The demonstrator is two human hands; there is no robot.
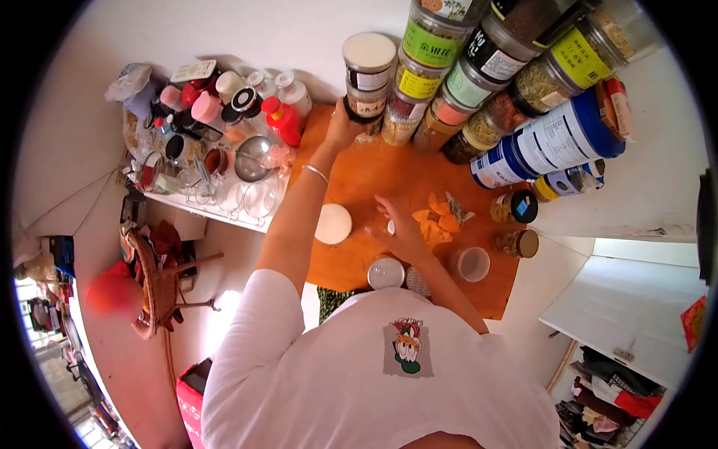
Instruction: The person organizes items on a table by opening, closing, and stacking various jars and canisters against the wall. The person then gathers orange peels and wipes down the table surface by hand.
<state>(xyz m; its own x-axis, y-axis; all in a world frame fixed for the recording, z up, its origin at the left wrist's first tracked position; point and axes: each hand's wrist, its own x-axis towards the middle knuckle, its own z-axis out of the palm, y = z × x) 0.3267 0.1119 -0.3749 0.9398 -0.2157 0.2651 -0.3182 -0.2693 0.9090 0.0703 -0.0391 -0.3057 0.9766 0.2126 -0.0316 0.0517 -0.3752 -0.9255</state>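
Observation:
My left hand (345, 126) reaches to the back of the orange table (351, 176), its fingers round the lower part of a stack of jars (368, 78) topped by a white lid. Over the table's middle, my right hand (400, 228) has its fingers apart; a small white object (390, 227) shows at them, and I cannot tell whether it is held. A round white lid (333, 224) lies between my arms. Orange pieces (436, 221) lie to the right of my right hand, with a clear empty container (473, 264) nearer my body. A silver-topped jar (386, 273) stands by my shirt.
Tall stacks of labelled jars (430, 45) line the back, with large blue-and-white tins (557, 135) at the right. Two small jars (516, 243) stand at the right edge. A white shelf (217, 213) at left holds bottles and a metal bowl (254, 159).

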